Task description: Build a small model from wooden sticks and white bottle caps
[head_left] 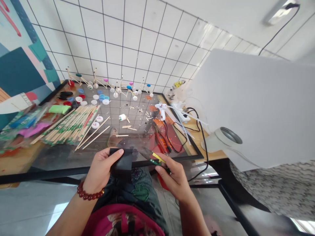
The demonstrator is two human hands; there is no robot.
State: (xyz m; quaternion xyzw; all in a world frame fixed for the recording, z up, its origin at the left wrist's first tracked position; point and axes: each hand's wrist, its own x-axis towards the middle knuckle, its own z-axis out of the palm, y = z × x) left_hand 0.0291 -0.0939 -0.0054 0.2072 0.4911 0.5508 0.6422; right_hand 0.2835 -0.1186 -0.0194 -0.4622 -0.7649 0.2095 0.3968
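Observation:
My left hand (104,167), with a red bead bracelet at the wrist, pinches a flat black sheet (124,164) between thumb and fingers. The sheet hangs over the table's front edge, above my lap. To its right, my right hand (173,175) is closed around scissors (147,154) with grey blades and yellow and green parts near the grip. Their blades point left toward the black sheet, with a small gap between. My fingers hide much of the handles.
Wrapped wooden sticks (71,124) and loose bottle caps (95,125) lie at the left of the glass-topped table. Small stick-and-cap models (118,88) line the back. At the right are a white glue gun (161,110), red-handled pliers (162,141), black cables and a white lamp (219,141).

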